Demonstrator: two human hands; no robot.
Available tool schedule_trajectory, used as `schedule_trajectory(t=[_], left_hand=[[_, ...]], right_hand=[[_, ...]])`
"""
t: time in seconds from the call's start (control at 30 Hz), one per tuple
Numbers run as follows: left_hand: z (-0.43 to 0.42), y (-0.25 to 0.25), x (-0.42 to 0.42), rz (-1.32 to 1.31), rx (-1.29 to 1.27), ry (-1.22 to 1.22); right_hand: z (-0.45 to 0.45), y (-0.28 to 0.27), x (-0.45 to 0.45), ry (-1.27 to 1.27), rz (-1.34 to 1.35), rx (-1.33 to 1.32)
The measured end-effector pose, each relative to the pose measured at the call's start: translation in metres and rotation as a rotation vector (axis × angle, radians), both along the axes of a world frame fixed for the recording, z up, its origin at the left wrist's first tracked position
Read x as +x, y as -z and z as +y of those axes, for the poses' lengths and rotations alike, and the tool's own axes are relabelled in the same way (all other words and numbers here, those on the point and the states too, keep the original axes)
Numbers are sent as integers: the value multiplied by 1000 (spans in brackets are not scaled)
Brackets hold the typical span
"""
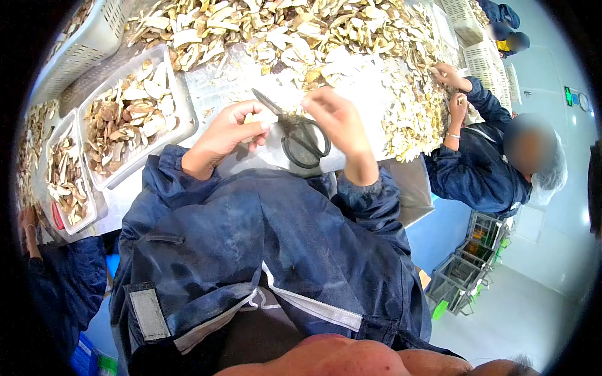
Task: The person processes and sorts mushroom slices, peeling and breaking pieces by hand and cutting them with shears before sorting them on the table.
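Pinched between the fingers of my left hand [227,133] is a small pale mushroom piece [266,118]. My right hand [337,122] is raised over the white table with its fingers bent together; whatever they hold, if anything, is too small to make out. Black-handled scissors [302,139] lie on the table between my hands, blades pointing up and left. Beyond my hands spreads a large heap of sliced dried mushrooms [295,37]. To the left, a white plastic tray [185,106] holds larger mushroom slices.
A narrower tray [88,188] with slices and something red stands further left. White perforated baskets [94,47] are at the upper left and upper right. A co-worker [486,156] reaches into the heap on the right; another person's arm shows at far left. Crates [461,269] stand lower right.
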State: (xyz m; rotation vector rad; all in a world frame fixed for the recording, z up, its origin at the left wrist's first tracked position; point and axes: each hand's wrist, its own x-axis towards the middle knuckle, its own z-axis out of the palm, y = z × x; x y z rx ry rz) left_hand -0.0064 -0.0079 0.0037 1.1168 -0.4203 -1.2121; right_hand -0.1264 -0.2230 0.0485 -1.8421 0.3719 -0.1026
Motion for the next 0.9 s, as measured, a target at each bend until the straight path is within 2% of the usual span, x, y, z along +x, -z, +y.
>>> schedule_trajectory(t=[0.1, 0.4, 0.5, 0.6, 0.7, 0.8, 0.9], left_hand=[[0, 0, 0, -18, 12, 11], [4, -8, 1, 68, -22, 101], [4, -10, 0, 131, -45, 87], [3, -6, 1, 219, -120, 6], [3, -8, 1, 263, -111, -55], [2, -5, 0, 288, -125, -86], [3, 4, 3, 322, -145, -116]], right_hand=[[35, 8, 9, -117, 65, 149], [30, 11, 9, -218, 66, 508], [19, 13, 6, -197, 56, 491], [-15, 11, 1, -72, -93, -335], [-53, -16, 12, 249, 313, -468], [-87, 17, 24, 243, -35, -783], [-100, 35, 39, 97, -198, -1030]])
